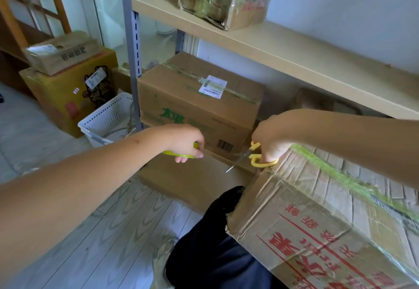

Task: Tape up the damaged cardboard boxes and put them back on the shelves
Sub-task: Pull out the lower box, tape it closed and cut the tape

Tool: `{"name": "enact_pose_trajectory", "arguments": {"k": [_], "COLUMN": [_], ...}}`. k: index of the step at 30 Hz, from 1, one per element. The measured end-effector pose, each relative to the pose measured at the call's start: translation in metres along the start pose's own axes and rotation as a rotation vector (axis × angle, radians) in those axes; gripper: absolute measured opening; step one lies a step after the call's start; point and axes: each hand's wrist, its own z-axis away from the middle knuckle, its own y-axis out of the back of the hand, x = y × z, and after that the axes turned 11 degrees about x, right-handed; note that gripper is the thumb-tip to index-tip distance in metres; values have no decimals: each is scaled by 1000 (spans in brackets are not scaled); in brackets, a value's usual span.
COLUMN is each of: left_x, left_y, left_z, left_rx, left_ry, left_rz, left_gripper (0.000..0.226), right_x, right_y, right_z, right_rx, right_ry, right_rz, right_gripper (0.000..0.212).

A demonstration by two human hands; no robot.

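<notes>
Left hand (184, 140), frame centre, grips a green tape roll (179, 154). Right hand (271, 139) holds yellow-handled scissors (251, 157), blades apart, at the crumpled cardboard box (328, 216), lower right.

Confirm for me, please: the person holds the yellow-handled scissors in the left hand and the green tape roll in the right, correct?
Not quite: the head view shows them swapped. The right hand holds the yellow-handled scissors, and the left hand holds the green tape roll.
</notes>
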Motion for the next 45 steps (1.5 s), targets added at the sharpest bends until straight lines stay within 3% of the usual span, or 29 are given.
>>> {"name": "enact_pose_trajectory", "arguments": {"k": [2, 5, 8, 12, 16, 19, 23, 28, 35, 37, 39, 41, 43, 45], "left_x": [3, 7, 13, 34, 74, 111, 159, 194, 220, 222, 223, 221, 218, 215], "left_y": [0, 2, 12, 36, 58, 69, 77, 85, 93, 94, 95, 96, 96, 97], "left_z": [0, 2, 7, 13, 15, 7, -9, -22, -23, -21, -21, -22, -24, -26], "left_rx": [8, 2, 48, 143, 189, 264, 334, 329, 304, 307, 310, 323, 346, 367], "left_ry": [4, 15, 15, 3, -64, -96, -122, -97, -74, -65, -37, 2, 34, 67], "left_rz": [-2, 9, 20, 270, 712, 906, 1127, 1234, 1380, 1418, 1472, 1518, 1532, 1540], "left_gripper": [17, 17, 17, 17, 17, 20, 23, 25, 26, 26, 24, 24, 25, 25], "right_x": [0, 1, 26, 72, 137, 196, 243, 241, 223, 216, 206, 186, 169, 160], "right_y": [-4, -6, 9, 25, 16, 16, 0, -24, -14, -5, 8, 23, 30, 34], "right_z": [0, 3, 13, 37, 58, 70, 65, 38, 41, 47, 52, 63, 64, 56], "right_rx": [6, 140, 428, 569, 865, 821, 774, 830, 886, 1024, 1213, 1154, 1101, 1152], "right_ry": [5, 2, 46, 15, -153, -293, -445, -616, -698, -633, -377, -107, -11, -14], "right_rz": [-17, 230, -4, -321, -522, -511, -440, -39, -51, -162, -558, -939, -936, -845], "right_gripper": [33, 40, 45, 59, 29, 29, 15, 15, 30, 34, 37, 56, 51, 22]}}
